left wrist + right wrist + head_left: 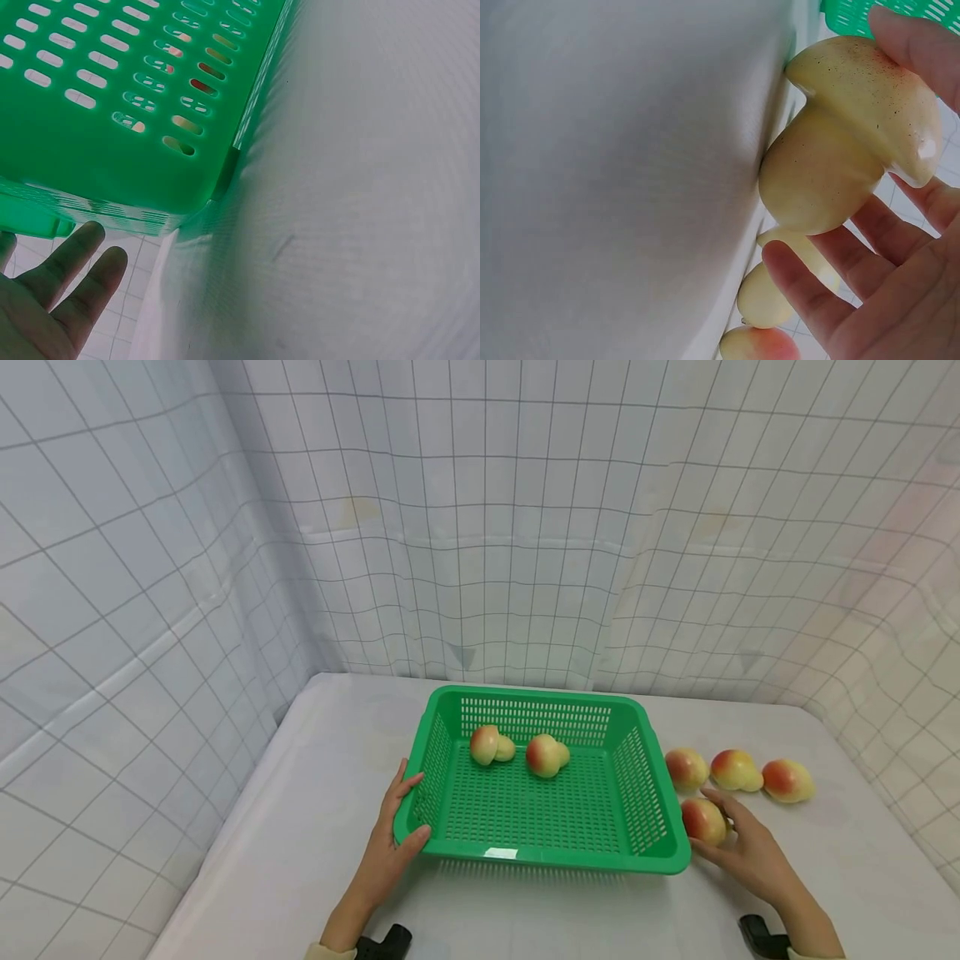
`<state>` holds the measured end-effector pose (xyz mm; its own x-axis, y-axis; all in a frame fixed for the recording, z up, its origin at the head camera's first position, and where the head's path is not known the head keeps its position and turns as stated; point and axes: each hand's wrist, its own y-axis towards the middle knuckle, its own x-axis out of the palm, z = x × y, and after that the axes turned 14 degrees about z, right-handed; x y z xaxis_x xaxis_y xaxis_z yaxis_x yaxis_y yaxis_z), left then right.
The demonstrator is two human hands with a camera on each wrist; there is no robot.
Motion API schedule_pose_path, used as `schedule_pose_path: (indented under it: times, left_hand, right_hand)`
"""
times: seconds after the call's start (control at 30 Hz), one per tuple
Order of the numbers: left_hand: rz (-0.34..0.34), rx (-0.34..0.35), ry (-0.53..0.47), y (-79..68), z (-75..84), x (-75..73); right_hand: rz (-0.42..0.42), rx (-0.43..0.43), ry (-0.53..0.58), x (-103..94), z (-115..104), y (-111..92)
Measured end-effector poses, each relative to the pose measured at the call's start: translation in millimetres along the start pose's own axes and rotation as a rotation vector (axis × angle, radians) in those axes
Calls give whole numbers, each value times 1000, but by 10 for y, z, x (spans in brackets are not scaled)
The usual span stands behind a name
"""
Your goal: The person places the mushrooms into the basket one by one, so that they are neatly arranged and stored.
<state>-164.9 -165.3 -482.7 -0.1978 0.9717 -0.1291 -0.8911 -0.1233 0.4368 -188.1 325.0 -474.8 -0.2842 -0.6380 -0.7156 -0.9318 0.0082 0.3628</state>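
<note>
Taking up a red-and-yellow mushroom-shaped piece (702, 822) looks like the step in hand; the next move probably calls for closing firmly and lifting; the piece lies beside the green basket (555, 857), within the right grip (750, 852), which curves round it, firmness unclear; the left grip (386, 852), fingers spread, touches the basket.

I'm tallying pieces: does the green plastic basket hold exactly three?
No, only two red-and-yellow mushroom-shaped pieces lie inside the green plastic basket.
</note>
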Motion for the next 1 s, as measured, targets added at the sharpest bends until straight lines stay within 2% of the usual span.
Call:
schedule_pose_path:
  times: [0.33, 0.63, 1.0]
  left_hand:
    - [-4, -15, -1, -9, 3, 0]
    - [-4, -22, 0, -14, 16, 1]
    - [0, -10, 3, -5, 14, -1]
  right_hand:
    - [-15, 32, -36, 5, 17, -20]
    - [22, 2, -48, -1, 0, -35]
    - [44, 13, -51, -31, -45, -31]
